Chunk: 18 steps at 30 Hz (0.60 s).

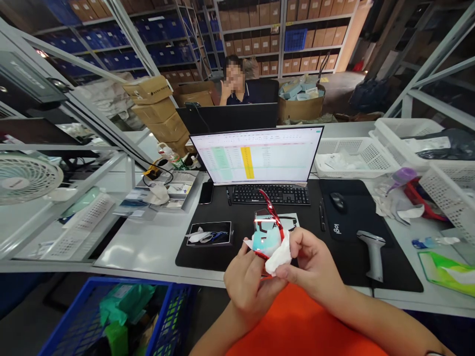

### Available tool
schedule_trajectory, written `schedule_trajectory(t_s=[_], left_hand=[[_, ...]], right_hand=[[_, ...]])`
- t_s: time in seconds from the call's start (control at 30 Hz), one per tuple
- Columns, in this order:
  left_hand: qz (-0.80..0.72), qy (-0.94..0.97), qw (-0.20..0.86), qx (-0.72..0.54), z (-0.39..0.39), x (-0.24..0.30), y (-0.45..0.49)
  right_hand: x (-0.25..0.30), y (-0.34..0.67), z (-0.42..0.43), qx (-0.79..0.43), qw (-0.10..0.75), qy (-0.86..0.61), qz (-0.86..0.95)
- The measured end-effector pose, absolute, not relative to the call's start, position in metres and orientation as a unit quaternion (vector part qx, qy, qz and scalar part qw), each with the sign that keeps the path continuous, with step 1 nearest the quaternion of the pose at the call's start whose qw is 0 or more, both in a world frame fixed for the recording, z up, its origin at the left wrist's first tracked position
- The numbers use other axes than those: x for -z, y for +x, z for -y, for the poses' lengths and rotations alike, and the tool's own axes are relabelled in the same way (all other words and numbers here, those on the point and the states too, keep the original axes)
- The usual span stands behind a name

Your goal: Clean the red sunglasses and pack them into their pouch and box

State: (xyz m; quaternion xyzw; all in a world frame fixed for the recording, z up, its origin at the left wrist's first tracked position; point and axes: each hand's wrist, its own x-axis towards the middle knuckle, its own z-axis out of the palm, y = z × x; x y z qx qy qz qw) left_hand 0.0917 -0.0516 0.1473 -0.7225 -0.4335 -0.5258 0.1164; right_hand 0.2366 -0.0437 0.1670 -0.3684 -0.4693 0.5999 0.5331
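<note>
Gripping the red-framed glasses (266, 238) in front of the keyboard (269, 195), on its near side, the person works with both hands close together above the black desk mat (200, 259). The left hand (243, 279) has its fingers curled in around the lower edge of the glasses; exactly where its thumb presses is hard to tell. The right hand (315, 262) pinches a white tissue (280, 256) between thumb and fingers, against the side of the frame. One red temple points up, its tip overlapping the keyboard in view. A printed card (293, 218) shows behind the glasses, nearer the keyboard. Left of the keyboard lie a phone (206, 193) and, closer to the person, an open box (210, 244) with contents inside. Right of the keyboard are a mouse (338, 201) and, nearer the person, a handheld scanner (374, 254). Behind the keyboard stands a lit monitor (256, 154), and beyond it sits another person (239, 97).
</note>
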Motion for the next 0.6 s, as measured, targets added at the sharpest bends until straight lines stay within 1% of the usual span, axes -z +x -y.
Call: schedule_trajectory(t_s=[0.27, 0.6], left_hand=[[0.423, -0.728, 0.116, 0.526, 0.0536, -0.1473, 0.0914], [0.398, -0.765, 0.124, 0.491, 0.0486, -0.1417, 0.0855]], right_hand=[[-0.1682, 0.2355, 0.0471, -0.585, 0.542, -0.390, 0.461], [-0.1720, 0.2317, 0.0484, -0.534, 0.602, -0.400, 0.439]])
